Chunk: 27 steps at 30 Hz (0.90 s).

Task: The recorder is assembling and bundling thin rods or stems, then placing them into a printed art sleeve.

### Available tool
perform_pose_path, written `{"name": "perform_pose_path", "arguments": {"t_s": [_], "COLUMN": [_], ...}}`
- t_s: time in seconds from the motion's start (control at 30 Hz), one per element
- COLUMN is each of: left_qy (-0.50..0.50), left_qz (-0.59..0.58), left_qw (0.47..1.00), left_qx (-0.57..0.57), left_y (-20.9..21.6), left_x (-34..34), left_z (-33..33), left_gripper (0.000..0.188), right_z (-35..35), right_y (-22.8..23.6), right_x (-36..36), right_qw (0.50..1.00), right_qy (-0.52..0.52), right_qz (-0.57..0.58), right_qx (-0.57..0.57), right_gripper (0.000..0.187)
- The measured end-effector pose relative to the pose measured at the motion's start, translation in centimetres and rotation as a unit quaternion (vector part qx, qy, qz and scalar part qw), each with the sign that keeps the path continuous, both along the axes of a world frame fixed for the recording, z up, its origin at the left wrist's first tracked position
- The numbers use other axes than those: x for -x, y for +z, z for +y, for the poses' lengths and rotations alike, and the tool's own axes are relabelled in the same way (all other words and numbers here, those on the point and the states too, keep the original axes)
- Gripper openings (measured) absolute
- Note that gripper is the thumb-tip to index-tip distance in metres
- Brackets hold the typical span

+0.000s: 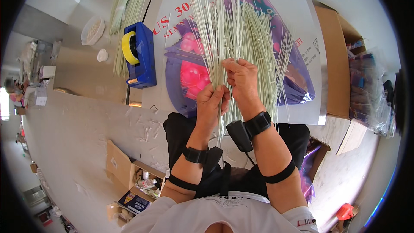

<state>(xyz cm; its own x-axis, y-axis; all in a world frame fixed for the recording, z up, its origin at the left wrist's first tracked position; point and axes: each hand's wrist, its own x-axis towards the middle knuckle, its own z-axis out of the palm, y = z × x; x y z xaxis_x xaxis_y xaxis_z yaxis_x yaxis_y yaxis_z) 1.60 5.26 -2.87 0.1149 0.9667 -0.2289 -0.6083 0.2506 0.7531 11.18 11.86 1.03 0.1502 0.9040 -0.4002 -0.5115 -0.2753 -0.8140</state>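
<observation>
Left hand: our left hand (pixel 211 103) was closed around the lower part of the bundle of thin pale sticks (pixel 241 39), fingers curled and pressed together on the stems.
Right hand: our right hand (pixel 243 80) sat just beside the left and a little higher, pinching a few sticks between thumb and fingertips.
Where the bundle was: we held it upright above our lap, in front of the table edge; the sticks fanned out wide over the white sheet (pixel 302 26) and the purple printed picture (pixel 297 77) lying on it.
How it would handle: we judged the sticks light, thin and fairly stiff, yet easy to snap or bend if squeezed hard; being smooth and loose, single ones could slip out of the bunch.
Where to take hold: we thought the best grip was low, where the stems ran close together, not up in the spread tips.
Edges: the table edge ran right under our hands; the blue tape dispenser (pixel 140 56) with its yellow roll stood to the left, and more pale sticks (pixel 129 4) lay behind it.
Open room: a cardboard box (pixel 336 60) closed off the right side; the grey floor (pixel 77 133) to the left lay open, with a small open carton (pixel 138 181) near our knee.
</observation>
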Motion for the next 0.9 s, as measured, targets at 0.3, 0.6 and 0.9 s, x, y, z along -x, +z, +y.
{"name": "perform_pose_path", "arguments": {"t_s": [0.3,0.6,0.9], "left_qy": [0.002,0.022,0.014], "left_qz": [-0.021,0.024,0.062], "left_qw": [1.0,0.999,0.998], "left_qx": [-0.007,-0.012,-0.014], "left_y": [-0.12,-0.17,-0.04], "left_x": [0.21,0.12,0.03], "left_z": [-0.07,-0.02,0.08], "left_gripper": [0.023,0.024,0.024], "right_z": [-0.18,-0.41,-0.28], "right_y": [0.19,0.5,0.52], "right_x": [0.2,0.31,0.3], "right_qw": [0.999,0.999,0.994], "right_qy": [-0.015,0.003,0.024], "right_qz": [0.032,-0.031,-0.107], "right_qx": [-0.014,-0.004,-0.006], "right_gripper": [0.006,0.004,0.008]}}
